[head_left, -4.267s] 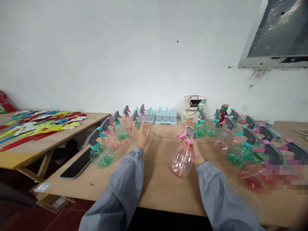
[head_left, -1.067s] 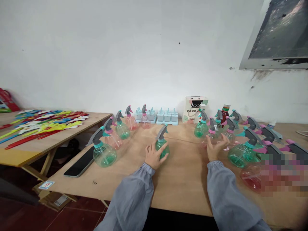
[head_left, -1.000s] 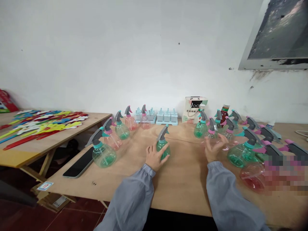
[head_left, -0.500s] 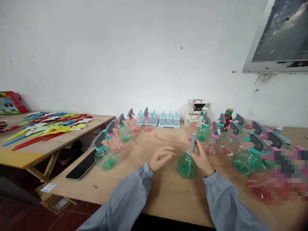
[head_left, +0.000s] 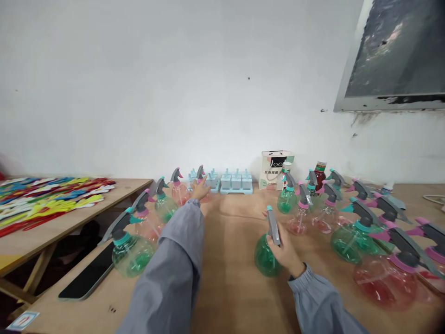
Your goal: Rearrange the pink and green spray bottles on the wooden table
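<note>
My right hand [head_left: 283,248] is wrapped round the neck and grey trigger head of a green spray bottle [head_left: 266,257], which stands upright on the wooden table before me. Stretched far forward, my left hand [head_left: 200,189] has its fingers apart at a pink spray bottle [head_left: 200,171] near the back. The hand covers most of that bottle, and I cannot tell whether it touches it. Just left of this hand stands another pink spray bottle [head_left: 180,192], with a green spray bottle [head_left: 165,206] nearer to me.
Several green and pink spray bottles crowd the right side, among them a pink one [head_left: 385,283]. A phone [head_left: 86,273] lies at left. Pale blue popsicle moulds [head_left: 236,183] and a paper bag [head_left: 274,169] stand by the wall. Colourful gloves [head_left: 52,204] cover the side table.
My left hand has moved forward and left, from the table's middle to the pink bottle at the back. My right hand still grips the green bottle. The camera view has shifted.
</note>
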Available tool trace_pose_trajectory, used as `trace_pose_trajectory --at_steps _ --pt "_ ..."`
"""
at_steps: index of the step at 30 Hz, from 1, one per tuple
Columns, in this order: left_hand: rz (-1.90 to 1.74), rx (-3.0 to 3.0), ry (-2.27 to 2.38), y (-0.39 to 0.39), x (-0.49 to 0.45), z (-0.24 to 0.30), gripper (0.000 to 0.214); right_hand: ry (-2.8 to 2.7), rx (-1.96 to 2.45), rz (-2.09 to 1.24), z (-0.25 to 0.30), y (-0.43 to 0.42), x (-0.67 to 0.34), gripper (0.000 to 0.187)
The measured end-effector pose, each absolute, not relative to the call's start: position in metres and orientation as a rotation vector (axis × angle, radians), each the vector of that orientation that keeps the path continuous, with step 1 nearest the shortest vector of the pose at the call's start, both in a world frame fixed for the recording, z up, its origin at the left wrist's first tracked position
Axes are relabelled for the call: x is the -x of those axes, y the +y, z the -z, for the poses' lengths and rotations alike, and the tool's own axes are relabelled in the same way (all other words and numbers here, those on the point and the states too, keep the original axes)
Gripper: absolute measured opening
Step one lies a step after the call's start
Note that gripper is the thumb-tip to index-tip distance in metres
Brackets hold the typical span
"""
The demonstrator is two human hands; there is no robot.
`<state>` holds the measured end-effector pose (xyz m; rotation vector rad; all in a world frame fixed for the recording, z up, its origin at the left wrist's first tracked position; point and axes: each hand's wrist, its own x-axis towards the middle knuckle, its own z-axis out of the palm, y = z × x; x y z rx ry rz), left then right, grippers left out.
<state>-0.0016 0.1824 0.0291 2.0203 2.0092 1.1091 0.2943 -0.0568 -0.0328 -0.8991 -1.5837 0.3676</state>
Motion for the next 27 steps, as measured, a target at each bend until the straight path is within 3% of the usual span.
trace_pose_trajectory --at_steps 5,11,17,27 --pt "-1.062 -2.111 2.054 0.157 -0.011 -0.015 0.05 -1.568 0.925 -0.426 0.028 -0.06 -0.296 0.052" --pt "-1.072 -2.542 1.814 0.061 -0.033 0.026 0.042 -1.3 0.906 -0.689 0.022 -0.055 -0.297 0.037" --pt "-1.28 -2.754 1.583 -0.02 -0.056 0.055 0.043 -1.053 0.714 -0.987 0.006 -0.053 -0.297 0.043" --pt "-1.362 -2.698 1.572 -0.038 -0.063 0.056 0.041 -1.124 0.707 -0.945 0.001 -0.059 -0.299 0.031"
